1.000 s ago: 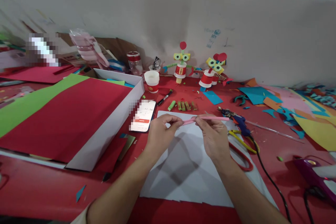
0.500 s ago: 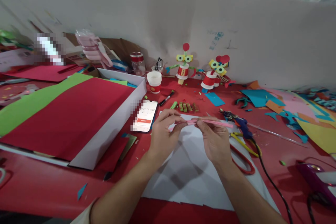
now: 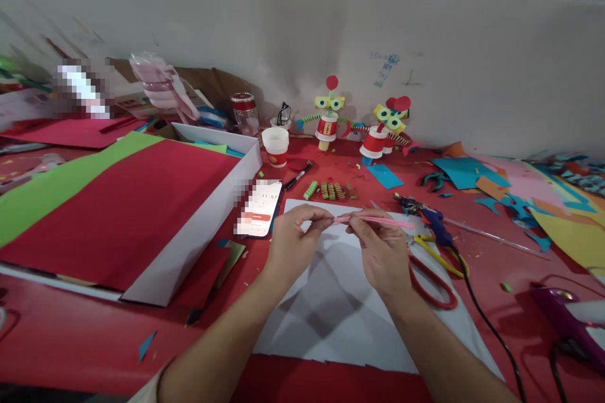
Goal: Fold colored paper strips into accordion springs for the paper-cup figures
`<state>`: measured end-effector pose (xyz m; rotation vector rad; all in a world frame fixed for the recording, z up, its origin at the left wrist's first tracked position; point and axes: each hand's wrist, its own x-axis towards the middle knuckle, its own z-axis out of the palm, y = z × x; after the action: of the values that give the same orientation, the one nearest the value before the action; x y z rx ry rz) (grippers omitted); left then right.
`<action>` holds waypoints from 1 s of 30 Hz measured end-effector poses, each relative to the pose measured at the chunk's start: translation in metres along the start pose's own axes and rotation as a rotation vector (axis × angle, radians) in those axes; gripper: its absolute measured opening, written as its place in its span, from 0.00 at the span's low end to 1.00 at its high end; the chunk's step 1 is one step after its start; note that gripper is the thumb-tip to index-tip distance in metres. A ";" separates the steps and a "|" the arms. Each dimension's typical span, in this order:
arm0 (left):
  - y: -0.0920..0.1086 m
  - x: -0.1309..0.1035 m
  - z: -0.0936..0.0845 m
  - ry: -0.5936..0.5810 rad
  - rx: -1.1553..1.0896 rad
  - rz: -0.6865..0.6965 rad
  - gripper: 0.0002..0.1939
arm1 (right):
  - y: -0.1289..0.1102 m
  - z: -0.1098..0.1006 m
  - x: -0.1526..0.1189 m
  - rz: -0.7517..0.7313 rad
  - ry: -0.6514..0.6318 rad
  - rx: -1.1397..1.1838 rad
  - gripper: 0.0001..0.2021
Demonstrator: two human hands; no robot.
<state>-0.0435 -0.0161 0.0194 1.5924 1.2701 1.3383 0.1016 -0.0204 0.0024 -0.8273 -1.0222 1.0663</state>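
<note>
A narrow pink paper strip (image 3: pixel 390 221) stretches between my two hands, above a white sheet (image 3: pixel 326 321). My left hand (image 3: pixel 299 236) pinches its left end between thumb and fingers. With thumb and index finger, my right hand (image 3: pixel 382 250) grips the strip further along, and the free end sticks out to the right. Just beyond the hands lie several folded paper springs (image 3: pixel 333 191), green and brown. Scissors with red handles (image 3: pixel 437 289) and yellow-handled pliers (image 3: pixel 442 258) rest beside my right wrist. A phone (image 3: pixel 259 208) lies left of my left hand.
Two paper-cup robot figures (image 3: pixel 326 127) stand by the wall. At left is a white box (image 3: pixel 198 227) with red and green sheets. Stacked cups (image 3: pixel 275 148) stand behind the phone. A blue glue gun (image 3: pixel 437 225), its black cord and paper scraps (image 3: pixel 517 214) lie at right.
The view has shifted slightly. Both hands keep their pinch on the pink strip, with hardly any movement between them.
</note>
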 end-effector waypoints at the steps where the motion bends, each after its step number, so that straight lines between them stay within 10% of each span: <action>1: -0.001 0.000 0.000 -0.001 0.023 0.028 0.05 | 0.000 0.001 0.000 0.013 -0.002 0.004 0.03; 16: -0.008 0.007 -0.001 -0.043 0.134 0.155 0.07 | 0.001 0.001 0.004 0.186 0.013 0.092 0.08; 23: -0.009 0.007 0.006 -0.031 -0.638 -0.304 0.17 | 0.000 0.001 0.003 0.228 0.044 0.127 0.06; 30: -0.003 0.008 0.022 0.032 -0.953 -0.628 0.11 | 0.001 0.006 -0.003 0.253 0.001 0.053 0.08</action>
<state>-0.0227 -0.0060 0.0142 0.4594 0.8129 1.2439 0.0955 -0.0223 0.0024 -0.9303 -0.9003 1.3016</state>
